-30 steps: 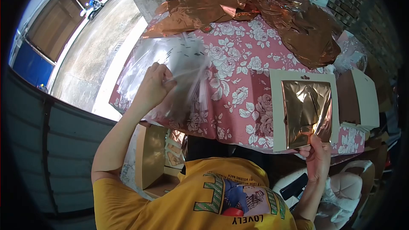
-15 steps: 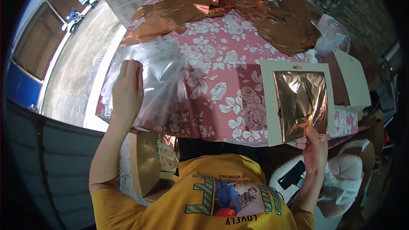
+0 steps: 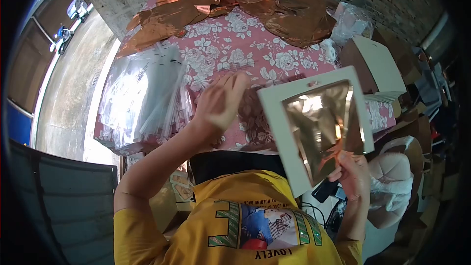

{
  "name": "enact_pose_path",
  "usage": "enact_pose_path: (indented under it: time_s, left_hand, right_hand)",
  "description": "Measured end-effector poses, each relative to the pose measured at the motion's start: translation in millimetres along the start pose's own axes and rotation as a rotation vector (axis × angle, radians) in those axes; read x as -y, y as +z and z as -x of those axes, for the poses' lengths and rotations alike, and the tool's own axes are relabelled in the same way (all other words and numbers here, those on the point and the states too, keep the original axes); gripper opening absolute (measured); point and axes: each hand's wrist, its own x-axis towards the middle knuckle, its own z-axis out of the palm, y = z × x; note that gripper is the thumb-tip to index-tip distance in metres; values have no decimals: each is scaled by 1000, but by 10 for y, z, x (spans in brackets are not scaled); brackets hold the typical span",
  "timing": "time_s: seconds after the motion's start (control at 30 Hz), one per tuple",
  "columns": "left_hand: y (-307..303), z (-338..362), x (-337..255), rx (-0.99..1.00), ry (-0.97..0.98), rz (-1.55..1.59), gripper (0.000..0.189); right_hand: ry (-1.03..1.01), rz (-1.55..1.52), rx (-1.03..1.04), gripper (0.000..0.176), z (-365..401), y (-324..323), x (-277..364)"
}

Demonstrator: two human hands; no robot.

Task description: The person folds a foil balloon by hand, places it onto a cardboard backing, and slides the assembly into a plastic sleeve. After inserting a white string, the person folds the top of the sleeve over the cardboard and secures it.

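Note:
My right hand grips the lower edge of a white card with a flat, folded piece of copper-coloured foil on its face. The card is tilted, with a hang hole at its top. My left hand, slightly blurred, is over the tablecloth between the card and a stack of clear plastic bags. Its fingers are pressed together, and a faint clear sheen beside them looks like a plastic bag, though its outline is hard to see.
Copper foil balloons lie flat across the far side of the flowered table. White cards are stacked at the right. A dark phone and a cushioned seat are below the right edge. An open box stands at lower left.
My left hand has moved right from the bag stack towards the card. The card has been lifted, shifted left and tilted in my right hand. The camera view has shifted somewhat.

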Motion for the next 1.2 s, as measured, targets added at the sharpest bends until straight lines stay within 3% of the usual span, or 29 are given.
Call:
enact_pose_path:
  time_s: [0.03,0.1,0.33,0.6,0.67,0.8,0.87,0.97,1.0,1.13,1.2]
  left_hand:
    - [285,13,224,-192,62,21,28]
    - [271,-39,142,-165,-92,83,23]
    - [450,-5,228,-313,-70,31,16]
    - [289,122,87,-230,-20,117,18]
    - [184,170,21,-78,-87,278,21]
    - [178,299,49,19,-87,381,23]
    - [279,378,150,-118,182,442,34]
    - [281,492,219,-81,205,264,45]
    - [243,523,146,-162,134,201,47]
    - [169,638,89,-178,16,16,47]
    - [248,733,122,-92,-116,273,49]
  right_hand:
    - [53,17,35,20,-8,69,-12]
    - [194,10,152,23,-52,168,-68]
    - [492,45,394,27,-187,344,-222]
    - [408,-33,332,23,-249,292,-238]
    - [406,-29,303,23,-206,254,-259]
    - [396,-33,239,21,-126,190,-328]
    - [390,-35,223,21,-101,188,-333]
    - [389,-38,227,20,-105,126,-392]
    - [377,-37,221,19,-101,139,-390]
    - [354,-28,221,18,-107,169,-390]
    - [347,-50,232,18,-121,159,-421]
